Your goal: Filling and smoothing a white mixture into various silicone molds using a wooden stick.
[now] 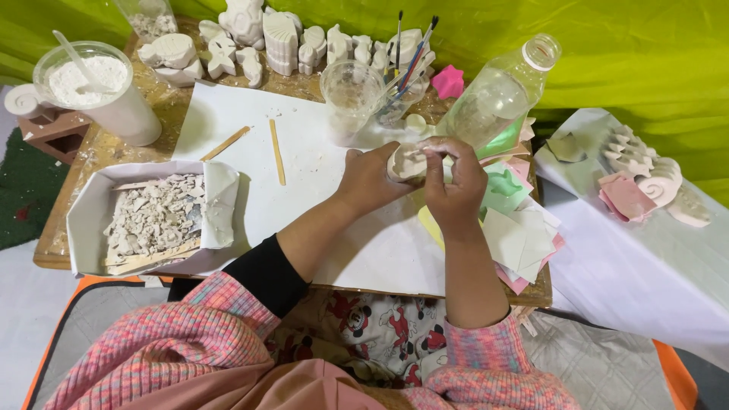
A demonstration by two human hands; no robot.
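A person's left hand (pixel 368 178) cups a small white plaster cast (pixel 408 161) from the left side while the right hand (pixel 456 186) closes over it from the right, its fingers (pixel 439 152) curled across the top edge, so that the piece sits pinched between both hands above the middle of a white paper sheet (pixel 250 144) on the wooden table (pixel 64 228). The cast lies directly between the two hands, touching each, its longer side running roughly left to right; neither hand is clearly the nearer. Just beyond the hands stand a clear plastic cup (pixel 351 95), a tilted clear bottle (pixel 501 91) and a jar of paint brushes (pixel 402 83). Two wooden sticks (pixel 277 152) lie on the paper to the left. Farther left, a paper-lined tray (pixel 87 220) holds broken plaster scraps, and a tub of white powder (pixel 91 83) with a spoon stands behind it. A row of white plaster figures (pixel 281 38) lines the table's far edge; coloured paper squares (pixel 524 235) are stacked at the right.
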